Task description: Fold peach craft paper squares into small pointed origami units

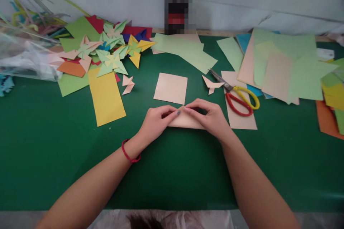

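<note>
Between my two hands lies a folded sheet of pale pink paper [185,120], a triangle with its long edge toward me and its peak pointing away. My left hand [161,120] pinches it near the peak on the left, thumb on top. On the other side my right hand [208,114] pinches it close to the same peak. A flat pink paper square [170,88] rests just beyond my fingers. Small folded pink pieces lie to either side, one at the left [128,84] and one at the right [212,84].
Scissors [238,98] with red and yellow handles lie on a pink strip at the right. Green, pink and blue sheets [287,68] are piled behind them. Folded paper stars [113,61], a yellow sheet [107,96] and a clear plastic bag [29,61] occupy the left.
</note>
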Available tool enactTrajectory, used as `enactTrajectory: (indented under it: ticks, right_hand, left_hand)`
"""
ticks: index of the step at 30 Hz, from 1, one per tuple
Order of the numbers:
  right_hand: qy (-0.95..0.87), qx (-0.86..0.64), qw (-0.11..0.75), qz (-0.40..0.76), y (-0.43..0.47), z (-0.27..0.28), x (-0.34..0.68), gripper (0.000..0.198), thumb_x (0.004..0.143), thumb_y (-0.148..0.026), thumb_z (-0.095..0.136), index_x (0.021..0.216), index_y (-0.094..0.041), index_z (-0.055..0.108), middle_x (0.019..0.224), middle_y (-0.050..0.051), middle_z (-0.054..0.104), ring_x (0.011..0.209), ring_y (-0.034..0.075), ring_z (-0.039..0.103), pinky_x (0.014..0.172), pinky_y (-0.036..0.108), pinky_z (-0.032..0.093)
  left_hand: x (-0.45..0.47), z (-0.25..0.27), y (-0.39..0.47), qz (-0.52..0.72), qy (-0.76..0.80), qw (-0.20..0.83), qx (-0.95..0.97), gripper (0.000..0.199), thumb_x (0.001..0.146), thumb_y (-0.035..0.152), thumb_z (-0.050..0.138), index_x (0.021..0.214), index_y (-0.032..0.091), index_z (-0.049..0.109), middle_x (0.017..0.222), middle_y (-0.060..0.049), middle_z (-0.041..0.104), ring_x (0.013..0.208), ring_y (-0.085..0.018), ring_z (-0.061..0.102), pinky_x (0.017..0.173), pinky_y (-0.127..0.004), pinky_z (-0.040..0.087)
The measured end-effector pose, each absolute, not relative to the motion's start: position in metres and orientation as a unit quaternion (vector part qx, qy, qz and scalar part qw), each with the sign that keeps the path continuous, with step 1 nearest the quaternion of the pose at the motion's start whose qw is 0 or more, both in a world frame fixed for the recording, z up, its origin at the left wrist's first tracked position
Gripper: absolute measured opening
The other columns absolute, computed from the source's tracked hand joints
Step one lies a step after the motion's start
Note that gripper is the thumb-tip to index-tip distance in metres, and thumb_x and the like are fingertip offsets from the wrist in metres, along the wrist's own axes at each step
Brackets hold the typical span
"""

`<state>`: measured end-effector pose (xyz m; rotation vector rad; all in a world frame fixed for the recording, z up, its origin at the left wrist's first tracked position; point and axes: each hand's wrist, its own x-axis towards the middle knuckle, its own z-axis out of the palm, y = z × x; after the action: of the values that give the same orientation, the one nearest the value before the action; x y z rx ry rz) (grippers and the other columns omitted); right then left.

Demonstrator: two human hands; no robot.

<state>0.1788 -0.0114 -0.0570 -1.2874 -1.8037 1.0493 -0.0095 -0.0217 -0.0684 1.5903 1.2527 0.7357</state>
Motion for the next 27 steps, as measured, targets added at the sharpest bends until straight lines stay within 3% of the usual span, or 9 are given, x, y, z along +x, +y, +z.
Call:
enactTrajectory:
  ticks: [27]
  right_hand:
    - [-0.688,-0.495,0.34,0.407,-0.0115,-0.0577,0.1789,0.013,0.082,-0.03,0.059,0.082,-0.021,0.068,0.082,0.002,0.066,0.076,0.014,0.059,0.068,0.026,0.046]
  left_hand:
    - [-0.0093,-0.0682,-0.0209,0.303,0.511,0.474,0.65,0.022,0.085,0.035,0.052,0.088,0.021,0.069,0.079,0.001,0.067,0.069,-0.012,0.056,0.061,-0.021,0.04]
